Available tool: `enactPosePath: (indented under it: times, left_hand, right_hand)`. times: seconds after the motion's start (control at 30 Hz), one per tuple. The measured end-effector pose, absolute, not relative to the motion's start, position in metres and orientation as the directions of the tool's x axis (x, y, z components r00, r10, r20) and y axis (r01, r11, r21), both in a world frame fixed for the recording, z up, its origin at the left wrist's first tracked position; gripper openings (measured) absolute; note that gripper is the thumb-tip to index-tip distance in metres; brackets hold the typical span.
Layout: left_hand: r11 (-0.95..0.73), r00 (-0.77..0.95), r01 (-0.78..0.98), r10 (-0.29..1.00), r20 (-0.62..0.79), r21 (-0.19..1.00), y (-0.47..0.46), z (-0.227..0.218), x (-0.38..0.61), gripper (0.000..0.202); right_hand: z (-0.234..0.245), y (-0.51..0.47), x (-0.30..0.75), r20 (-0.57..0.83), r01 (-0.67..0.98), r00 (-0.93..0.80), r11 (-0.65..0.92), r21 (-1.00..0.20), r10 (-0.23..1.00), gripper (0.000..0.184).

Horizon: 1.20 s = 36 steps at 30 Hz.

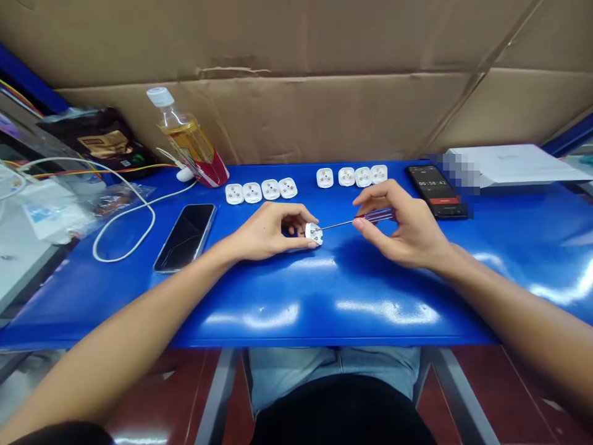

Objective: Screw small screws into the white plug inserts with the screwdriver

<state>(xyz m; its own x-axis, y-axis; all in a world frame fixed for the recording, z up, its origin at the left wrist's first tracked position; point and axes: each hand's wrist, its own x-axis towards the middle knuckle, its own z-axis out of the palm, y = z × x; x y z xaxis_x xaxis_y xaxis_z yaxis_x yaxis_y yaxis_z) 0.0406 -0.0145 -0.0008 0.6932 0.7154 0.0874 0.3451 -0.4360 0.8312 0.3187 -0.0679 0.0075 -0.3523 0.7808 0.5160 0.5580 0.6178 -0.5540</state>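
Observation:
Between the thumb and fingers of my left hand (273, 232) is a white plug part (314, 235), tilted so that its inner side with small metal terminals faces right. My right hand (403, 225) grips a screwdriver by its clear, reddish-purple handle (377, 215). The thin shaft (337, 225) points left, and its tip meets the plug part around a screw. Beyond my hands lie two rows of similar white plug parts: several on the left (252, 193) and several on the right (347, 177), with brass-coloured metal showing in them.
On the blue table (296, 296), a dark phone (186, 238) lies left and a phone showing a timer (435, 191) lies right. Behind are a drink bottle (192, 142), a white cable (152, 213), a black packet (102, 142) and a white box (519, 164). Cardboard (315, 117) walls the back.

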Motion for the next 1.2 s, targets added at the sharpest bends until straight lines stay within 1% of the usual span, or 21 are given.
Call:
enactPosePath:
  times: [0.1,0.27,0.37,0.43,0.57,0.73,0.9,1.03,1.2]
  left_hand:
    - [-0.443,0.701,0.336,0.707,0.094,0.831,-0.0145,-0.0015,0.0404,0.041]
    - [-0.432,0.703,0.326,0.706,0.09,0.841,-0.0153,-0.0016,0.0409,0.043]
    - [-0.434,0.702,0.325,0.706,0.094,0.84,-0.0155,-0.0016,0.0412,0.042]
    - [-0.432,0.701,0.323,0.707,0.094,0.842,-0.0155,-0.0019,0.0412,0.041]
    - [-0.432,0.701,0.322,0.707,0.095,0.842,-0.0155,-0.0029,0.041,0.043]
    - [-0.436,0.708,0.309,0.699,0.102,0.845,-0.016,-0.003,0.0414,0.043]
    - [-0.438,0.704,0.322,0.703,0.097,0.84,-0.0165,-0.0019,0.0418,0.043]
    - [-0.439,0.707,0.32,0.7,0.097,0.839,-0.0163,-0.0022,0.0417,0.042]
    - [-0.417,0.697,0.318,0.711,0.088,0.851,-0.0161,-0.0026,0.0419,0.042]
  right_hand:
    - [0.0078,-0.068,0.3193,0.523,0.593,-0.326,0.602,-0.535,0.787,0.014]
    - [0.0096,-0.0676,0.3211,0.494,0.543,-0.378,0.62,-0.567,0.783,0.012]
    - [0.0092,-0.0671,0.3222,0.491,0.549,-0.373,0.614,-0.568,0.787,0.006]
    - [0.0091,-0.0667,0.3228,0.47,0.557,-0.366,0.594,-0.581,0.803,0.007]
    - [0.0101,-0.066,0.3225,0.459,0.516,-0.373,0.591,-0.62,0.806,0.018]
    - [0.0097,-0.0659,0.3223,0.442,0.532,-0.35,0.563,-0.632,0.826,0.008]
    - [0.0099,-0.0658,0.3234,0.454,0.503,-0.364,0.582,-0.639,0.813,0.019]
    - [0.0092,-0.066,0.3224,0.436,0.53,-0.345,0.556,-0.64,0.831,0.011]
    - [0.0109,-0.0659,0.3239,0.432,0.512,-0.382,0.576,-0.637,0.817,0.015]
